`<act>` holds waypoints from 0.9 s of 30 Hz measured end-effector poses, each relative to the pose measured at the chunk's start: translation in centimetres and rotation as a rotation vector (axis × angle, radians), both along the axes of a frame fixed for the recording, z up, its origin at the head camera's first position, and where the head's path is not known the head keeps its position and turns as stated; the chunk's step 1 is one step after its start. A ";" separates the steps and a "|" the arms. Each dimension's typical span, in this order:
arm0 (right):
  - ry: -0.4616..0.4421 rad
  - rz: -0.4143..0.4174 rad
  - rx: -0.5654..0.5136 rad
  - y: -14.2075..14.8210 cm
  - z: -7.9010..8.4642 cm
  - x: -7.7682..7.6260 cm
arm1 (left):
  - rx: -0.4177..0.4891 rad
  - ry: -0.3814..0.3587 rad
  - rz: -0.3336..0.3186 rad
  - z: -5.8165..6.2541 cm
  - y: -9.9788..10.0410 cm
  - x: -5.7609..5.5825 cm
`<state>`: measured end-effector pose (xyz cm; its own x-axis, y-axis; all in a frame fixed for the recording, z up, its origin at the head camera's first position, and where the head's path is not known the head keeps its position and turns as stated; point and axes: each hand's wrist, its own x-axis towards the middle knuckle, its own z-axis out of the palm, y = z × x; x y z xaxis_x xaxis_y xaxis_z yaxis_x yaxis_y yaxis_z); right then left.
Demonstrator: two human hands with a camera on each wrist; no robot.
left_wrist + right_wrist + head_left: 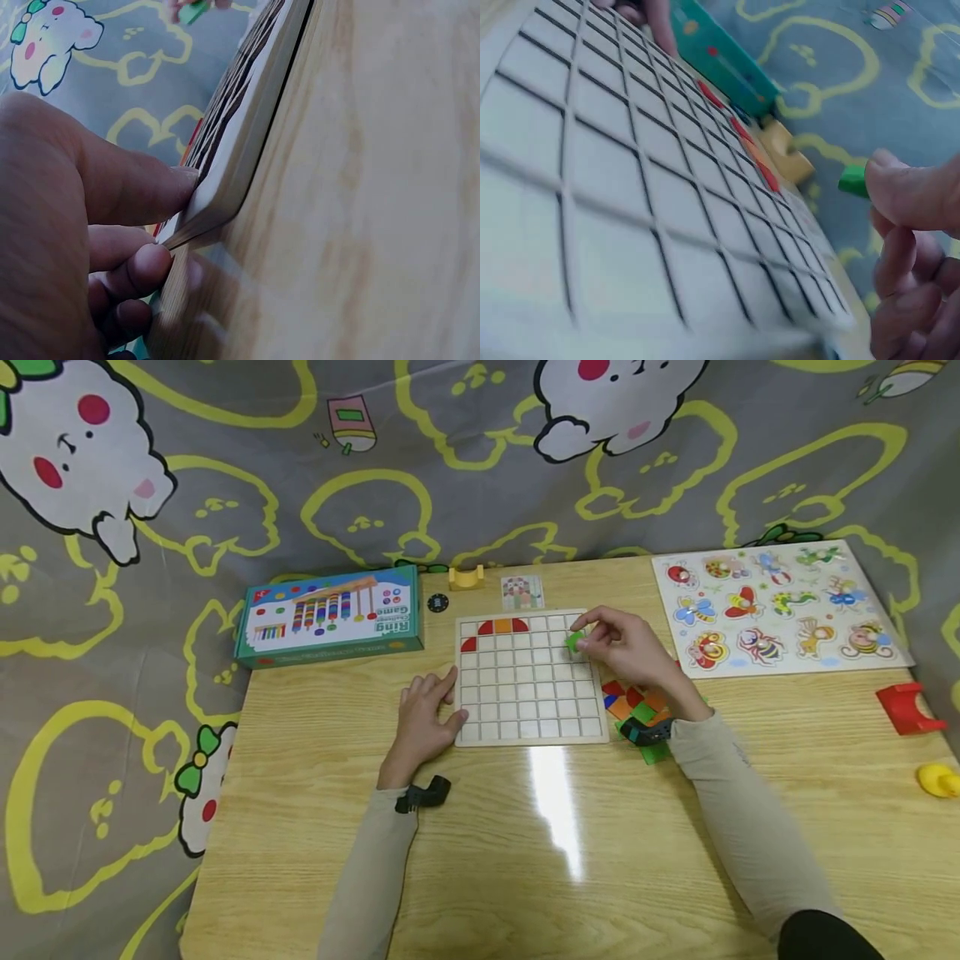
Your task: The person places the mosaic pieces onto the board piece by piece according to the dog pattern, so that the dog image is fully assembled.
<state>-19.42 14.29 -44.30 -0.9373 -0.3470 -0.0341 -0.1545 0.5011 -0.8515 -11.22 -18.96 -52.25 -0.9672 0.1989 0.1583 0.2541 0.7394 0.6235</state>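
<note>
A pale wooden grid board (525,697) lies flat between the hands. Red rounded pieces (487,627) and an orange square (502,626) sit in its upper-left cells. My right hand (626,647) is raised over the board's upper right, pinching a small green piece (853,181) between thumb and fingers. The left hand (426,722) rests at the board's left edge. Its thumb (142,187) presses on the rim, with the fingers beside the edge. Loose coloured pieces (621,707) lie heaped right of the board, partly hidden under the right wrist.
Behind the board stand a small patterned card (522,592), a yellow curved block (467,579) and a black disc (438,602). A ring game box (330,620) lies back left, an insect puzzle board (783,610) back right. A red block (906,708) and yellow toy (937,781) lie far right.
</note>
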 end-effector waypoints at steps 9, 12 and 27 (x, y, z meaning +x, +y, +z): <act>0.052 0.042 -0.106 -5.2 -3.1 -1.5 | -0.001 0.013 -0.003 0.0 -0.1 0.1; 0.092 0.061 -0.096 -7.1 -3.3 -1.8 | 0.001 0.017 -0.007 0.0 -0.1 0.0; 0.158 0.116 0.107 -13.4 -5.4 -2.7 | -0.026 0.012 -0.011 0.1 -0.2 -0.2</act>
